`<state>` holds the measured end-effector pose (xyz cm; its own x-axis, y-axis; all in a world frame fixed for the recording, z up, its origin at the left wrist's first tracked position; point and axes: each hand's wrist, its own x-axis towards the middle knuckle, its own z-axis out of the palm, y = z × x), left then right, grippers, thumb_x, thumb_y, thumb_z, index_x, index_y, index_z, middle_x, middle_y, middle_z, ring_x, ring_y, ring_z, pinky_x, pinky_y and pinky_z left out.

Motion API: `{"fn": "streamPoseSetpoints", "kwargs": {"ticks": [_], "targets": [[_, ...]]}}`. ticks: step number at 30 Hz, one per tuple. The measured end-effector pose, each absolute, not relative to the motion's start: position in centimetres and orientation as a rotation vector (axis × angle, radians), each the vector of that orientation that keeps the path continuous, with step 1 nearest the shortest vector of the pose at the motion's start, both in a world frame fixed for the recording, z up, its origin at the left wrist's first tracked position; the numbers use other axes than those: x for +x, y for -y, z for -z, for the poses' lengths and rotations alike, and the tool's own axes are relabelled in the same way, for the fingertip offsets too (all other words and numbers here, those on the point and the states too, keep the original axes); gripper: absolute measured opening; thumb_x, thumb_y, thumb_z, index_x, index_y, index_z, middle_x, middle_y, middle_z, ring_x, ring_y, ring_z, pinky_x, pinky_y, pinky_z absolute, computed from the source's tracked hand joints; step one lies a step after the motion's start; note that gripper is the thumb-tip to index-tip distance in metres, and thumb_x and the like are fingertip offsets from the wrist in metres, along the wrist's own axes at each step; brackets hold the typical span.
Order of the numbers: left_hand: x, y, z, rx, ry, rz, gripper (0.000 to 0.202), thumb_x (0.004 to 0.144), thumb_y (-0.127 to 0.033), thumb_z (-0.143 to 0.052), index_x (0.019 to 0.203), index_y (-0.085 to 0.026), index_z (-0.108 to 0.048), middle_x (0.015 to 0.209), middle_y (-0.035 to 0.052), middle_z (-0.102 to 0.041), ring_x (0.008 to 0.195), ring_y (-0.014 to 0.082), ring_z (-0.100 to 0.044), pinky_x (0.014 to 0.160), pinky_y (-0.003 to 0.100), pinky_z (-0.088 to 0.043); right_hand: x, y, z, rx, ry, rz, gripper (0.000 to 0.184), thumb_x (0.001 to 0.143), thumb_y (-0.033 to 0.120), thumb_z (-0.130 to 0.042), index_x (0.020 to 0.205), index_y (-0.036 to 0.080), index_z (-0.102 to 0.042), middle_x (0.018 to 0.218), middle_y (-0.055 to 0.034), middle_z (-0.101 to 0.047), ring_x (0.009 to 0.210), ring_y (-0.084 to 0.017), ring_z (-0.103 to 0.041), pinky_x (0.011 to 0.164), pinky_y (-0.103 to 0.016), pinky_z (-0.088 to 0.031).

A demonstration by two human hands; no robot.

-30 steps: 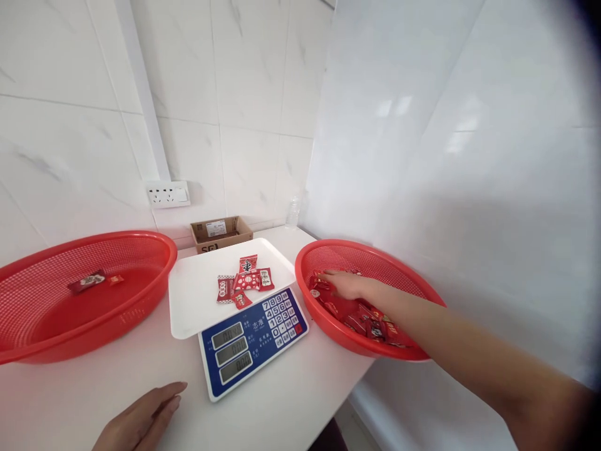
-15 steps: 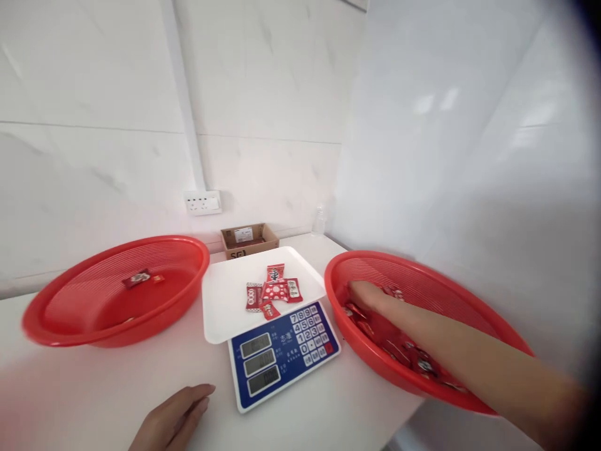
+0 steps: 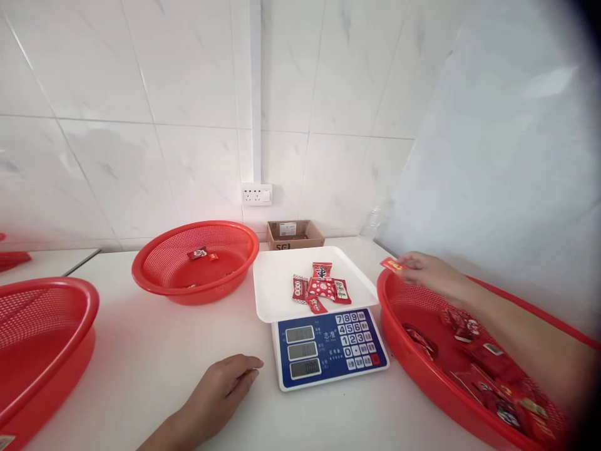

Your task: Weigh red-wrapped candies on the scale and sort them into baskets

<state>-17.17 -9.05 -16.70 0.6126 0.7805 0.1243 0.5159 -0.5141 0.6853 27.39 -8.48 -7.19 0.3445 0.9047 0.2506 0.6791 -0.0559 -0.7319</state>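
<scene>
In the head view, my right hand [image 3: 421, 274] pinches a small red wrapped candy [image 3: 393, 265] with yellow marks, over the rim of the right red basket [image 3: 408, 369]. More red wrapped candies [image 3: 467, 326] lie in that basket. My left hand [image 3: 225, 388] rests on the white table, left of the digital scale [image 3: 331, 351]. Its fingers are loosely bent, slightly apart, with nothing visible in them. On the scale's white tray [image 3: 277, 282] several red candy packets [image 3: 322, 288] lie in a cluster. The scale's display digits are too faint to read.
Behind the left hand stands another red basket [image 3: 188, 294] holding a few candies. A third red basket [image 3: 51, 369] is cut off at the left edge. Near the wall are a cardboard box [image 3: 295, 235] and a clear plastic container [image 3: 370, 224]. A wall socket [image 3: 256, 194] is above.
My right hand has risen out of the right basket with a candy in its fingers. The view has turned left, showing the third basket. The packets on the tray look unchanged.
</scene>
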Motion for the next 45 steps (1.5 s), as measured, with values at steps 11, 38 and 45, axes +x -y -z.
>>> {"fn": "streamPoseSetpoints", "kwargs": {"ticks": [11, 38, 45], "targets": [[-17.6, 9.3, 16.4, 2.227, -1.04, -0.613, 0.026, 0.088, -0.032, -0.038, 0.101, -0.028, -0.06, 0.094, -0.0017, -0.067, 0.084, 0.0136, -0.062, 0.074, 0.022, -0.05, 15.6, 5.5, 5.3, -1.867, 1.765, -0.432, 0.033, 0.075, 0.023, -0.053, 0.108, 0.019, -0.055, 0.114, -0.0088, -0.06, 0.097, -0.021, -0.059, 0.085, -0.033, -0.045], [-17.5, 9.6, 16.4, 2.277, -1.027, -0.646, 0.025, 0.089, -0.029, -0.038, 0.101, -0.026, -0.06, 0.091, -0.0021, -0.067, 0.08, 0.0113, -0.062, 0.071, 0.021, -0.05, 7.8, 21.3, 16.4, -1.542, 1.671, -0.715, 0.026, 0.082, 0.038, -0.047, 0.064, 0.021, -0.056, 0.057, 0.0013, -0.057, 0.054, -0.013, -0.054, 0.05, -0.022, -0.045], [-18.6, 8.3, 16.0, 2.414, -1.296, -1.125, 0.023, 0.09, -0.029, -0.038, 0.103, -0.021, -0.056, 0.09, 0.0019, -0.065, 0.08, 0.012, -0.061, 0.073, 0.023, -0.05, 6.5, 20.8, 18.7, -1.506, 1.519, -0.879, 0.026, 0.078, 0.043, -0.05, 0.068, 0.021, -0.058, 0.06, 0.0023, -0.054, 0.056, -0.013, -0.05, 0.052, -0.022, -0.041]]}}
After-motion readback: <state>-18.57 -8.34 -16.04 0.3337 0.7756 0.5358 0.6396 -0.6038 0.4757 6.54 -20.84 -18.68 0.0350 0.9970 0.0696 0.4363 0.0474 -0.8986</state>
